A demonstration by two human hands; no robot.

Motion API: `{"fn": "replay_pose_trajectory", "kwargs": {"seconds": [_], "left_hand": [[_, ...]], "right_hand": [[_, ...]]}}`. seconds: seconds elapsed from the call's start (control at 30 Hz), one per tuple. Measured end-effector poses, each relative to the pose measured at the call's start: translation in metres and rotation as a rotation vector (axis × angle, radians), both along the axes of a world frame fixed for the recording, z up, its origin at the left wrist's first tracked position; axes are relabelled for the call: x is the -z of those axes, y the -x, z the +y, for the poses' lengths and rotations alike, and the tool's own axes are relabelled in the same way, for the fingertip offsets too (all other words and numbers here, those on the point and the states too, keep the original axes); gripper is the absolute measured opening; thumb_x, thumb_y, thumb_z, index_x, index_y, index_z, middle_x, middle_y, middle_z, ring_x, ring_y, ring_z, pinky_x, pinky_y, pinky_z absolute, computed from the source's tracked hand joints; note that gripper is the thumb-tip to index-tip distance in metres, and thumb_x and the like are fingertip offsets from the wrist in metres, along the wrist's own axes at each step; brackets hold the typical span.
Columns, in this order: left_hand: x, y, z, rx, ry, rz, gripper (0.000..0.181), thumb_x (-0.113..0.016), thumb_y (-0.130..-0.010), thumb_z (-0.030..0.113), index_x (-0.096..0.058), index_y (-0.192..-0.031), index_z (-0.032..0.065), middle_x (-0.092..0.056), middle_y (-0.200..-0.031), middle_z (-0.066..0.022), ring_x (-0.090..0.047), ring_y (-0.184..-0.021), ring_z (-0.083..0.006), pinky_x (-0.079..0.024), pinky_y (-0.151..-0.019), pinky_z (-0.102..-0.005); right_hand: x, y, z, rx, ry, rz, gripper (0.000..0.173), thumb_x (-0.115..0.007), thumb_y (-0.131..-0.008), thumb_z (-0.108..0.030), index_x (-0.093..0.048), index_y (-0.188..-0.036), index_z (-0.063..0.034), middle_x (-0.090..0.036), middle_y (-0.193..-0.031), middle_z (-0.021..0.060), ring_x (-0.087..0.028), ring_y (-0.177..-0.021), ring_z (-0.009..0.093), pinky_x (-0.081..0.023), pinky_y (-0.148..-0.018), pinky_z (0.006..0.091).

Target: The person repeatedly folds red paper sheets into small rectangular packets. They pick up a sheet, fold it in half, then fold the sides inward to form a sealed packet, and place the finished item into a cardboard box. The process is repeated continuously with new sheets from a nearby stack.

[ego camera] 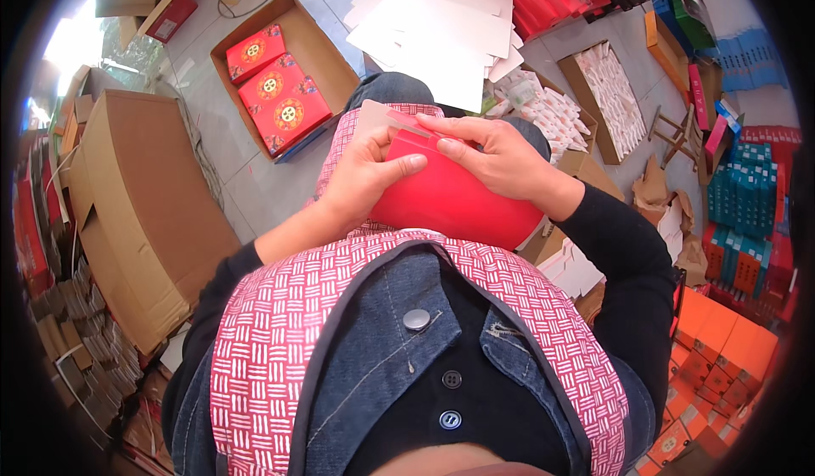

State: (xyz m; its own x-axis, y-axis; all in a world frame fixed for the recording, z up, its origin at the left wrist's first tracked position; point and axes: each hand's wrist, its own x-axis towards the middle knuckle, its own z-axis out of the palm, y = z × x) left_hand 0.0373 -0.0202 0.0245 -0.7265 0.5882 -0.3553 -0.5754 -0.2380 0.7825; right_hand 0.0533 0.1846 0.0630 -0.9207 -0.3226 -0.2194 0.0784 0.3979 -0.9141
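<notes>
A red cardboard box, partly folded, rests on my lap over the red-and-white patterned apron. My left hand grips its left end, thumb on the red face and fingers mostly hidden behind. At the upper edge, my right hand pinches a narrow red flap between thumb and fingers. A pale inner flap sticks out beyond the left fingers. The underside of the box is out of sight.
Beyond my knees lies a pile of flat white carton blanks. An open carton holds red printed boxes. To the right stand a carton of small white packets and stacked orange boxes. A large brown carton stands left.
</notes>
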Motion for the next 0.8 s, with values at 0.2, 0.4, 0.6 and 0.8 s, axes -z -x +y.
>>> {"fn": "replay_pose_trajectory", "kwargs": {"seconds": [0.2,0.4,0.6,0.8], "left_hand": [[-0.0004,0.0001,0.0044,-0.047,0.007,-0.043,0.016,-0.064,-0.087,0.008,-0.065,-0.101,-0.0012,-0.068,-0.091,-0.0088,-0.065,-0.079,-0.0129,-0.053,-0.07,-0.0257],[0.0001,0.001,0.0011,-0.047,0.03,-0.014,0.013,-0.064,-0.086,0.005,-0.067,-0.097,-0.0009,-0.069,-0.089,-0.0081,-0.064,-0.078,-0.0121,-0.053,-0.072,-0.0258],[0.0008,0.0018,0.001,-0.066,0.059,-0.019,0.013,-0.064,-0.086,0.004,-0.068,-0.097,-0.0008,-0.069,-0.089,-0.0081,-0.064,-0.077,-0.0123,-0.053,-0.071,-0.0254],[0.0024,0.0051,0.0031,-0.086,0.006,-0.013,0.012,-0.064,-0.086,0.006,-0.068,-0.095,-0.0008,-0.069,-0.088,-0.0085,-0.064,-0.076,-0.0124,-0.053,-0.07,-0.0251]], "right_hand": [[0.0045,0.002,-0.0012,-0.004,-0.045,0.067,0.034,-0.055,-0.093,-0.015,-0.057,-0.125,-0.0055,-0.066,-0.108,0.0154,-0.063,-0.099,0.017,-0.047,-0.086,0.0278],[-0.0044,-0.0025,-0.0012,-0.067,-0.109,0.061,0.035,-0.05,-0.095,-0.014,-0.054,-0.129,-0.0056,-0.064,-0.114,0.0128,-0.061,-0.1,0.016,-0.046,-0.089,0.0276],[-0.0034,0.0002,-0.0031,-0.06,-0.109,0.065,0.034,-0.054,-0.094,-0.017,-0.056,-0.125,-0.0055,-0.064,-0.112,0.017,-0.063,-0.102,0.024,-0.047,-0.088,0.03],[-0.0019,0.0033,-0.0032,-0.13,-0.171,0.018,0.037,-0.048,-0.096,-0.014,-0.05,-0.133,-0.0068,-0.062,-0.117,0.0138,-0.06,-0.104,0.018,-0.045,-0.09,0.0281]]}}
